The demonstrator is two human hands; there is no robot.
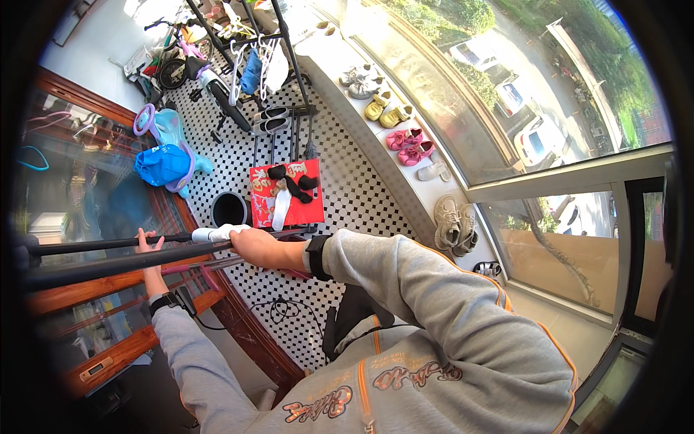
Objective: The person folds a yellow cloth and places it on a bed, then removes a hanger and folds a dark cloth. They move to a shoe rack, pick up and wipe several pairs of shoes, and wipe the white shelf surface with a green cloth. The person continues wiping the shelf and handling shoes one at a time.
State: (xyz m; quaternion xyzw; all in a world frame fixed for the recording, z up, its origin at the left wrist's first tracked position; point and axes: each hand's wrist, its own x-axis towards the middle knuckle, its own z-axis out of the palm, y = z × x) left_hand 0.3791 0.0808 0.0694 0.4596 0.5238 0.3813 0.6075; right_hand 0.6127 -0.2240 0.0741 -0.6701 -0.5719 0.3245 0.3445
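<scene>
My right hand (255, 247) is closed on a white cloth item (217, 234), possibly a sock, which lies along the dark rail of a rack (157, 257). Further left, my left hand (150, 252) reaches up at the rail with its fingers spread; whether it touches the rail I cannot tell. Beyond my right hand is a red box (314, 211) bearing gold writing. Black socks (297, 189) and a white sock (281, 209) lie on its top. A dark bucket (230, 210) stands on the floor beside the box.
Several pairs of shoes line the window ledge (374, 116). A child's ride-on toy (168, 127) carries a blue bag (164, 164). Behind stand a small bicycle (225, 100) and a black rack (284, 32) with hangers. A black cable (282, 309) lies on the tiled floor (358, 200).
</scene>
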